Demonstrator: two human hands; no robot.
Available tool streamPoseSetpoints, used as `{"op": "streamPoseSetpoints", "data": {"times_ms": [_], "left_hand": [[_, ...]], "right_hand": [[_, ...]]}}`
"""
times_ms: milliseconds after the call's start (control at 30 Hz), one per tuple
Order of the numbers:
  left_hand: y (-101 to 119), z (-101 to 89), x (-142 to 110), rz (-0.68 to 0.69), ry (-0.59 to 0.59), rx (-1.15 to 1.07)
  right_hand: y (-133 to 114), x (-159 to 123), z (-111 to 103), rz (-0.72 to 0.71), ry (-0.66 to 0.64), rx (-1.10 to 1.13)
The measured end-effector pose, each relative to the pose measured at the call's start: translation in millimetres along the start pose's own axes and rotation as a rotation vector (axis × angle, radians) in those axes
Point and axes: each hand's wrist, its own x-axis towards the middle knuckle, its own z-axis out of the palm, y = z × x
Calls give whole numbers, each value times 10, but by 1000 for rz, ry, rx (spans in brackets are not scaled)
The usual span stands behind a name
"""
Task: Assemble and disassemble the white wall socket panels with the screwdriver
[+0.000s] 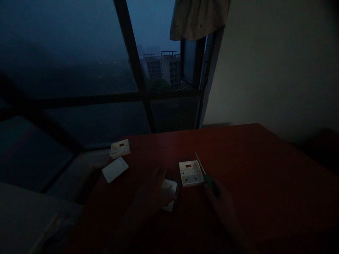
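Observation:
My right hand (221, 199) is closed round the green handle of a screwdriver (209, 180), whose thin shaft points up and away, to the left. Just left of the screwdriver lies a square white wall-box (191, 173), open side up, with slots and holes in its floor. My left hand (152, 192) grips a white faceplate (168, 190) by its left side, thumb across its lower part. Small dark marks show on the faceplate, but the dim light hides their detail. Part of the faceplate is covered by my fingers.
A second white wall-box (120, 148) sits at the table's far left edge. Beside it lies another white plate (115, 169). The reddish-brown table (251, 165) stands against a large window (87, 70) and a pale wall (265, 70).

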Motion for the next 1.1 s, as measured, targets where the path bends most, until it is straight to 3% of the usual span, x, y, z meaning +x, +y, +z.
{"op": "streamPoseSetpoints", "data": {"times_ms": [200,367,633,933,1100], "left_hand": [[-130,-21,-93,247,-16,-49],[-166,104,-160,331,68,30],[-277,307,-169,277,180,85],[-201,342,-148,182,258,51],[-138,242,-169,193,300,54]], "right_hand": [[-10,3,-4,-11,6,4],[-31,-1,-14,-15,-2,31],[-5,-1,-15,-7,-19,20],[4,-8,-25,13,19,10],[-5,-10,-31,2,23,8]]}}
